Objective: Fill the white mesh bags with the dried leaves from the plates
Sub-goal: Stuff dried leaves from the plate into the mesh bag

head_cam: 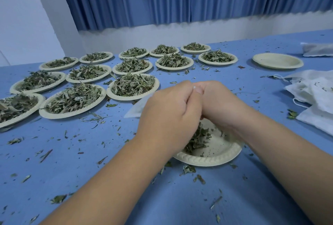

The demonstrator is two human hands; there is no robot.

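Observation:
Both hands meet above a near plate (216,156) that holds a small remnant of dried leaves (198,140). My left hand (169,115) and my right hand (221,102) have curled fingers and together pinch the top of a white mesh bag (138,107). Only the bag's left part shows, behind my left hand; the rest is hidden. Several plates heaped with dried leaves (133,84) lie in rows at the left and back.
An empty plate (277,61) sits at the back right. A pile of white mesh bags (317,91) lies at the right edge, another bag (319,50) farther back. Loose leaf bits litter the blue tablecloth (90,161). A blue curtain hangs behind.

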